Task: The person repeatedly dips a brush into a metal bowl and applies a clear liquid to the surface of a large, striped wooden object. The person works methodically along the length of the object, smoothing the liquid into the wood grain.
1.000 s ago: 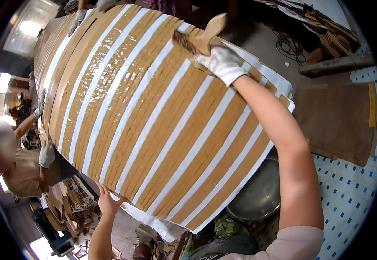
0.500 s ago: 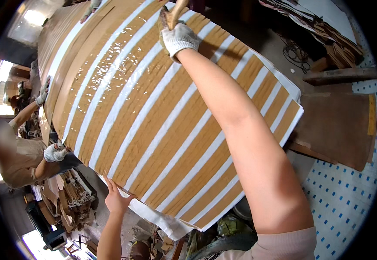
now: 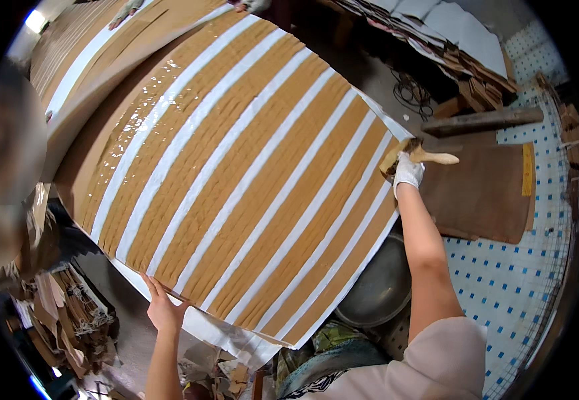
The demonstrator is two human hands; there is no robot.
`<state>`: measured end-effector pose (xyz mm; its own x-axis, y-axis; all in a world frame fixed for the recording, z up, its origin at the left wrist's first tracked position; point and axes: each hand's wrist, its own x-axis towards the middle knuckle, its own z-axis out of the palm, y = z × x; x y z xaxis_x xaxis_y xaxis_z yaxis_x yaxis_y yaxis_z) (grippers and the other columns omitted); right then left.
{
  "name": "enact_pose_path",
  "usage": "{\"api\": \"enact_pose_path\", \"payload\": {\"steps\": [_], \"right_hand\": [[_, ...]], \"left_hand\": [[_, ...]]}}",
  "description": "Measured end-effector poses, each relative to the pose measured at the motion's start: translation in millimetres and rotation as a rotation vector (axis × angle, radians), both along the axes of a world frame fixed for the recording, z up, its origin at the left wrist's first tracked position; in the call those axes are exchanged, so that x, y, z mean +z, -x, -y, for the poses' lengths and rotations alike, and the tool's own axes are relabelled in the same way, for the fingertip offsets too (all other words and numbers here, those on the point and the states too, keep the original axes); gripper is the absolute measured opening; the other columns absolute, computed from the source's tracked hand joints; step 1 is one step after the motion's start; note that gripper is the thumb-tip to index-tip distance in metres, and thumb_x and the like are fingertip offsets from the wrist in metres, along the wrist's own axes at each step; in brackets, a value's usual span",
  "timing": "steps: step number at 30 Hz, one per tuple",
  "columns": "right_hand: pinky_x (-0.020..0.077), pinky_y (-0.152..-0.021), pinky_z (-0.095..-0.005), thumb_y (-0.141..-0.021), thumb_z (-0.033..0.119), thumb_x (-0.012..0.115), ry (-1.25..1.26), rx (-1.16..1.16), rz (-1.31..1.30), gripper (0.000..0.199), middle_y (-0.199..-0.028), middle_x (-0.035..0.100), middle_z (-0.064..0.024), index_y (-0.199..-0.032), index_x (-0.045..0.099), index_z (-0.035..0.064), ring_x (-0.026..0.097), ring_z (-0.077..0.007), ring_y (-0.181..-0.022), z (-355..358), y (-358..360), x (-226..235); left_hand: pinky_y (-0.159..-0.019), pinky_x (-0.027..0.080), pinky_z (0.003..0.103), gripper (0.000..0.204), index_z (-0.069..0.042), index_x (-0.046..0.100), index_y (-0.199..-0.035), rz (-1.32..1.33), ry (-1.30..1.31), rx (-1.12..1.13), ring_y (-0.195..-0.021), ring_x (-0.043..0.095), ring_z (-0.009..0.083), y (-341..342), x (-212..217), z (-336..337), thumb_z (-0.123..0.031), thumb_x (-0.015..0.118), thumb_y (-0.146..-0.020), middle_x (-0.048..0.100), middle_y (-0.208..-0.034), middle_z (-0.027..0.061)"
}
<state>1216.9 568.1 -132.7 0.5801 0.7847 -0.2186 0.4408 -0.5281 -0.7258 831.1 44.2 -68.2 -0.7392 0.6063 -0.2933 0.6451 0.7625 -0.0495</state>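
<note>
My right hand, in a white glove, grips a wide brush with a pale wooden handle at the right corner of the striped panel. The big panel carries brown strips with white bands between them; wet gloss shows on its far left part. My left hand is bare, its fingers stretched and thumb apart, touching the panel's near left edge. Below that edge hangs a white sheet. Along the panel's far left side a brown sheet stands partly raised and curled.
At the left a co-worker leans in close. Other people's hands show at the far edge, one a gloved hand. A dark metal basin sits beneath the right edge. A brown board and a wooden beam are at the right.
My right hand with the brush has swept from the far part of the panel to its right corner. The brown sheet at the far left has lifted, and the co-worker has come nearer.
</note>
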Motion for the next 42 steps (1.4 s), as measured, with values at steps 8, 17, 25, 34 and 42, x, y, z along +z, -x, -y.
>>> {"api": "enact_pose_path", "payload": {"steps": [8, 17, 25, 34, 42], "right_hand": [[0.0469, -0.087, -0.0353, -0.087, 0.025, 0.066, -0.851, 1.41, 0.094, 0.029, -0.096, 0.067, -0.0137, -0.109, 0.067, 0.0056, 0.062, -0.0277, -0.097, -38, 271, 120], [0.0455, -0.084, -0.0395, -0.084, 0.034, 0.062, -0.745, 1.812, 0.249, 0.031, -0.098, 0.064, -0.0119, -0.101, 0.067, 0.0086, 0.059, -0.0305, -0.095, 7, 188, 53], [0.0446, -0.093, -0.0398, -0.076, 0.031, 0.072, -0.155, 2.195, 0.341, 0.032, -0.102, 0.069, -0.0074, -0.104, 0.072, 0.0163, 0.063, -0.0263, -0.1, 68, 17, 66], [0.0508, -0.084, -0.0343, -0.087, 0.013, 0.061, -0.633, 1.614, -0.02, 0.027, -0.099, 0.069, -0.0076, -0.114, 0.065, 0.0099, 0.064, -0.0244, -0.094, 0, 346, 125], [0.0455, -0.095, -0.0397, -0.087, 0.023, 0.063, -0.951, 1.982, 0.19, 0.033, -0.113, 0.067, -0.0112, -0.118, 0.068, 0.0117, 0.059, -0.0285, -0.11, 82, 261, 55]], "left_hand": [[-0.07, 0.056, 0.035, 0.127, 0.008, 0.026, -0.144, -0.054, -0.03, -0.009, -0.095, 0.066, 0.0334, 9, -11, 14, -0.031, 0.093, -0.043, 0.008, -0.16, 0.0156], [-0.075, 0.056, 0.035, 0.126, 0.007, 0.025, -0.145, -0.004, -0.012, 0.058, -0.106, 0.062, 0.0325, 1, -3, 7, -0.026, 0.092, -0.044, 0.012, -0.16, 0.0151], [-0.074, 0.056, 0.034, 0.131, 0.006, 0.019, -0.148, 0.027, -0.044, 0.088, -0.103, 0.064, 0.0303, 1, -8, 9, -0.025, 0.093, -0.044, 0.009, -0.16, 0.0145], [-0.071, 0.056, 0.032, 0.125, 0.005, 0.022, -0.147, -0.008, 0.008, 0.042, -0.095, 0.067, 0.0285, 9, -9, 12, -0.031, 0.092, -0.049, 0.01, -0.16, 0.0158], [-0.064, 0.055, 0.032, 0.126, 0.006, 0.021, -0.148, 0.044, 0.042, 0.081, -0.081, 0.068, 0.0265, 5, -1, 11, -0.032, 0.092, -0.051, 0.005, -0.161, 0.0157]]}}
